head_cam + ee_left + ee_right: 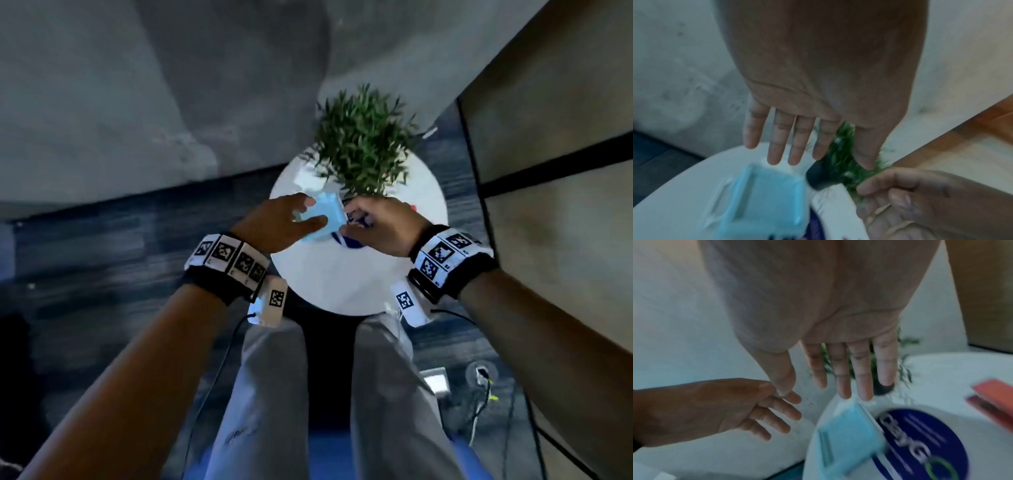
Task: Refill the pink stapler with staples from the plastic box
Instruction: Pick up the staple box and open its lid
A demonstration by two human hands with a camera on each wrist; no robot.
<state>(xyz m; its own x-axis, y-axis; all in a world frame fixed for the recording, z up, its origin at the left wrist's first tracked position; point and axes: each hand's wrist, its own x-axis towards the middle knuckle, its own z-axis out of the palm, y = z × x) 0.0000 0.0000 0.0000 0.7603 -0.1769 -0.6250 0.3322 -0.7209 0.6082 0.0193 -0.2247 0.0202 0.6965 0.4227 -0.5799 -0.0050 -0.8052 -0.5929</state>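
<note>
A light blue plastic box lies on the round white table, partly over a white disc with a dark blue label. My left hand hovers over the box's left side with straight, spread fingers; the box sits below them. Just right of the box, my right hand is held with straight fingers above the box. The wrist views show neither hand gripping anything. The pink stapler lies on the table right of the disc, mostly hidden by my right hand in the head view.
A green plant in a dark pot stands at the table's far side, just behind the hands. A wooden panel rises on the right. Cables and a floor socket lie on the floor at lower right.
</note>
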